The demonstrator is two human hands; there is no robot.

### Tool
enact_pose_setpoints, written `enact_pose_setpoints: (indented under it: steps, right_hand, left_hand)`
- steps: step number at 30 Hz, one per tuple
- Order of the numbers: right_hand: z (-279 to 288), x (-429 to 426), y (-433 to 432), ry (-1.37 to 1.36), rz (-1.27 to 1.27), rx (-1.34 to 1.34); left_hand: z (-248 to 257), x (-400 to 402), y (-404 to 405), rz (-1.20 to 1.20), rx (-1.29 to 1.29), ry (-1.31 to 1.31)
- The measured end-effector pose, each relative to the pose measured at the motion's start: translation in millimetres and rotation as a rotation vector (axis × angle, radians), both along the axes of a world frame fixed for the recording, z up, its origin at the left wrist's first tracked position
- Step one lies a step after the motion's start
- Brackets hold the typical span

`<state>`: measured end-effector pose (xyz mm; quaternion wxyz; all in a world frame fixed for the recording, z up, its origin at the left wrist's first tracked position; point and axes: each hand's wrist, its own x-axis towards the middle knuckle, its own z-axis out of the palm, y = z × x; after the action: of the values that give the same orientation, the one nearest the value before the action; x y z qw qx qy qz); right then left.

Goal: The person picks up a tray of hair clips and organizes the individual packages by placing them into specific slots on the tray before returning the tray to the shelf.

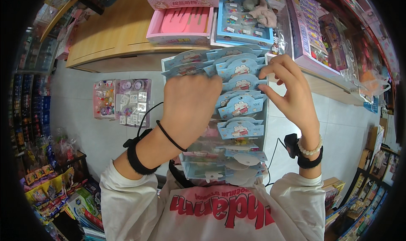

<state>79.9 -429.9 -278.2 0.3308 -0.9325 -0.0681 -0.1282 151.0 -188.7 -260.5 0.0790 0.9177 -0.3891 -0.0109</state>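
A long box (265, 126) in front of my torso holds rows of blue header cards (241, 107) printed with a white cartoon animal, above clear packets. My left hand (193, 104), back up, lies over the left and middle rows; its fingertips are hidden, so any hold cannot be made out. At the right edge of the upper cards is my right hand (287, 88), thumb and fingers apart beside a blue card (244, 82). Some cards at the near end of the box lean with their pale backs up.
Beyond the box, a wooden counter (108, 28) bears a pink box (149, 34), a light-blue tray (269, 38) of small packets and a purple display box (298, 47). Two boxes of small goods (118, 104) stand on the floor at left. Stocked shelves (79, 158) flank both sides.
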Motion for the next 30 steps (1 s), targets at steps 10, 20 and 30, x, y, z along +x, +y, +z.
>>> enact_pose_setpoints:
  steps: [10, 20, 30]
  right_hand:
    - [3.6, -3.9, 0.9, 0.075, 0.019, 0.017]
    - [-5.8, -6.0, 2.8, 0.067, 0.011, -0.019]
    - [-2.7, 3.4, 17.5, -0.079, 0.016, -0.218]
  left_hand:
    - [6.7, 12.2, 11.4, -0.093, -0.089, 0.095]
    - [-1.7, 6.1, 5.6, -0.121, -0.17, -0.051]
    - [-3.0, -0.5, -8.0, -0.017, -0.258, -0.151]
